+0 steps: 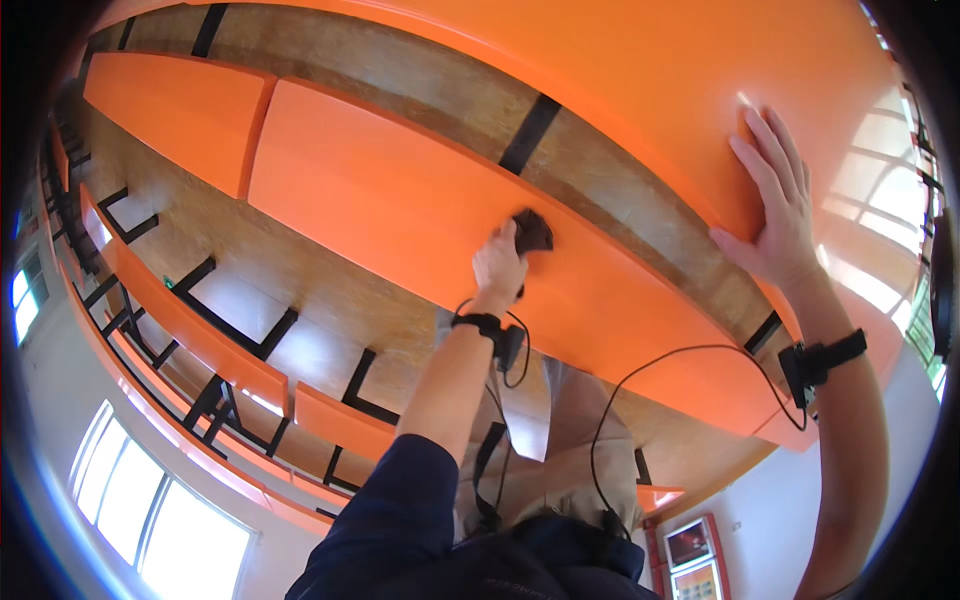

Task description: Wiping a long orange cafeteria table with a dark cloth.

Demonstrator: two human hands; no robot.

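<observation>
My left hand [501,268] grips a dark, bunched item that looks like a cloth [534,231]. The cloth rests against the top of a long orange bench [375,191] in front of my legs. Part of it is hidden inside my fist, and a small dark end shows below the hand. Higher up and to the right, my right hand [776,202] lies palm down on a glossy orange tabletop [637,82], fingers slightly spread and thumb near the edge. Nothing shows in that hand.
Black straps with small devices sit on both wrists, and a loose cable [675,351] loops across the bench. Black metal supports [531,133] bridge table and bench. More orange benches [187,315] on black frames stand at left, near a window [154,502]. Brown floor [330,247] lies between.
</observation>
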